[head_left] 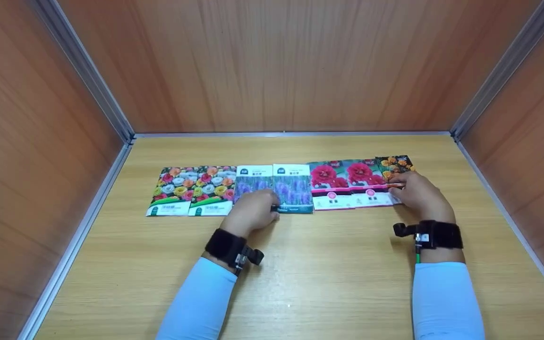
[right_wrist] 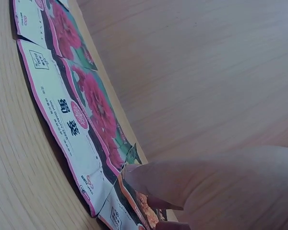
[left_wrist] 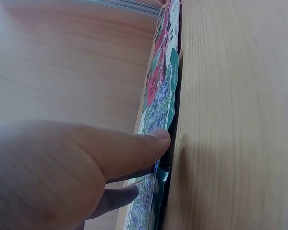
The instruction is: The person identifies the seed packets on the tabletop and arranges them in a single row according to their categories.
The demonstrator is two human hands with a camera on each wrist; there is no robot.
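A row of flower seed packets lies on the table. My left hand (head_left: 252,211) is over the two purple-flower packets (head_left: 292,189), its straight thumb (left_wrist: 134,148) at their lower edge where the two meet. My right hand (head_left: 423,196) rests on the orange-flower packet (head_left: 395,165) at the row's right end and covers much of it. In the right wrist view, the right thumb (right_wrist: 153,177) touches the border between that packet and the adjacent pink-flower packet (right_wrist: 67,120). A second pink-flower packet (head_left: 327,186) lies left of it.
Two packets with mixed colourful flowers (head_left: 170,191) form the row's left end. Wood-grain panels (head_left: 281,66) stand at the back and both sides, with metal strips along their edges. The pale wooden tabletop (head_left: 319,274) extends in front of the row.
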